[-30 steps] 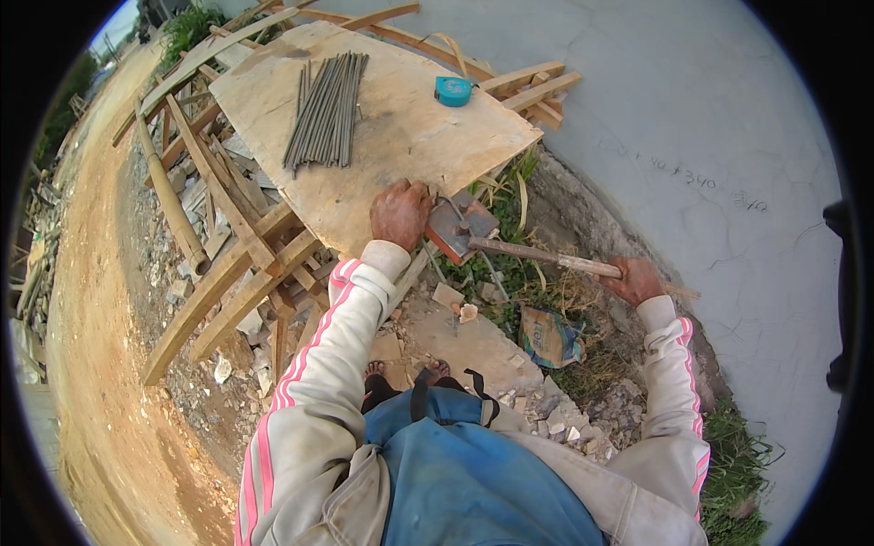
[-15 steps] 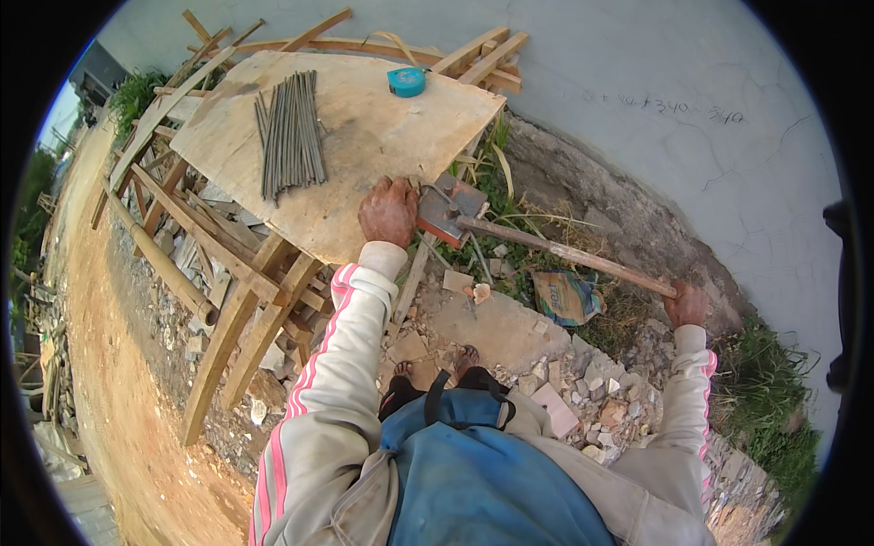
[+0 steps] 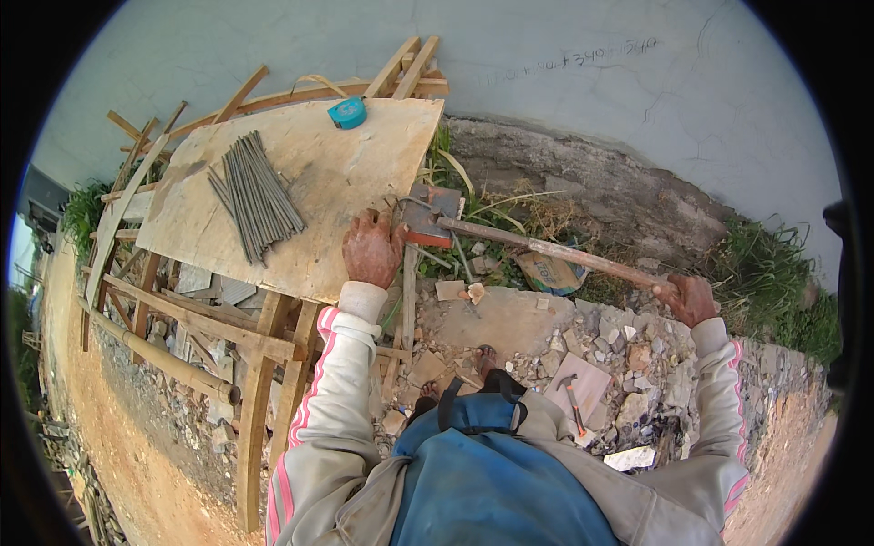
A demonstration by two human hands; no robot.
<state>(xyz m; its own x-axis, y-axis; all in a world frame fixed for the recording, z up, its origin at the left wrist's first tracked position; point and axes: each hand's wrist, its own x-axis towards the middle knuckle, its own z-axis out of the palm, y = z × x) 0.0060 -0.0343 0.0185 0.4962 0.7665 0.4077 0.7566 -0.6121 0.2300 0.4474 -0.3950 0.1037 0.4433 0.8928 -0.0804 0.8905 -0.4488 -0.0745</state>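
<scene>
My right hand (image 3: 689,299) is wrapped round the end of a long rusty bar (image 3: 555,249). The bar's far end rests on a metal plate (image 3: 431,217) with reddish edges, fixed at the right edge of a plywood board (image 3: 341,173). My left hand (image 3: 372,247) lies knuckles up at the board's near right edge, right beside the plate, fingers curled down. What those fingers hold, if anything, is hidden. A thin bent rod end shows just beyond them by the plate. On the board lie a bundle of ribbed steel rods (image 3: 258,196) and a teal tape measure (image 3: 347,113).
Timber legs (image 3: 255,428) and a bamboo pole (image 3: 173,366) stand below the board. Broken rubble covers the ground by my feet, with a hammer (image 3: 573,405) on a pinkish tile (image 3: 592,387). A grey wall (image 3: 583,100) rises beyond, with grass (image 3: 774,282) at its foot.
The view has turned to the right, so the board sits further left and the hammer shows. Both hands keep their places, and the bar lies at nearly the same angle in view.
</scene>
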